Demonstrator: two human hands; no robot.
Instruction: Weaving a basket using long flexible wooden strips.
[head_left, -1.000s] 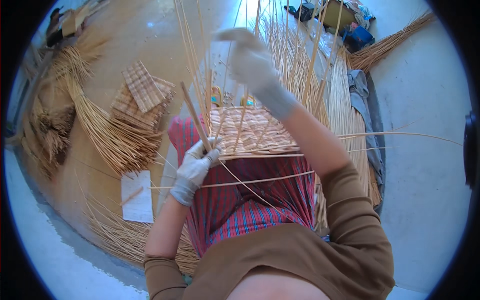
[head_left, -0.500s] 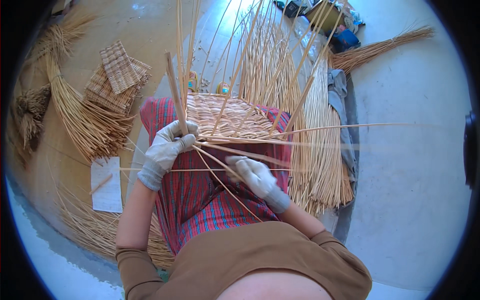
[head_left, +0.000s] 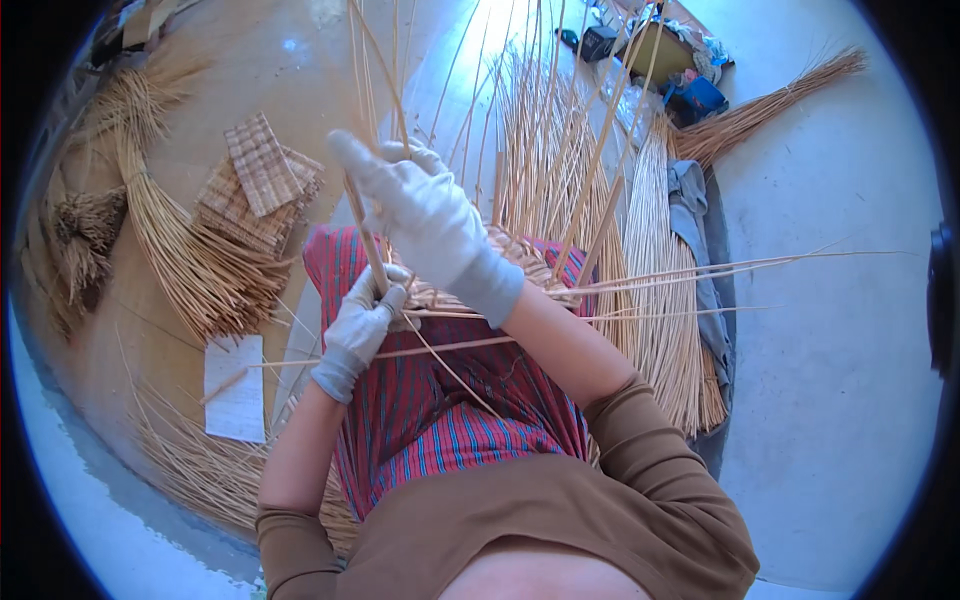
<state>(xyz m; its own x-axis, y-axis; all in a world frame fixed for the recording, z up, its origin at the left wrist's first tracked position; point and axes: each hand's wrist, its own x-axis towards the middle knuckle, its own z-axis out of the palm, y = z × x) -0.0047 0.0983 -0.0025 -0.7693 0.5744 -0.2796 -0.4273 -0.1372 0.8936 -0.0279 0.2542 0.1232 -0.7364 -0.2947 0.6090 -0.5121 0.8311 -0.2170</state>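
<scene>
A woven wicker base (head_left: 525,255) lies across my lap, with thin uprights rising along its far edge. My left hand (head_left: 368,318), in a pale glove, is closed around the foot of a thick stake (head_left: 356,215) at the base's near left corner. Over the base reaches my gloved right hand (head_left: 430,220), fingers apart and stretched out beside the stake and several thin canes. Its fingertips are partly blurred, and it hides much of the weave. Loose canes (head_left: 680,275) run out to the right from the near edge. Another cane (head_left: 445,366) slants down across my lap.
Red striped cloth (head_left: 450,420) covers my legs. Cane bundles (head_left: 665,330) lie at right, and another bundle (head_left: 200,250) at left beside stacked woven panels (head_left: 262,180). A paper sheet (head_left: 235,390) lies on the floor. Far right are a blue container (head_left: 697,100) and a brown bundle (head_left: 775,108).
My right hand has left the canes below the near edge and risen up and left, over the base to the stake. My left hand still grips the corner. The whole view has shifted slightly.
</scene>
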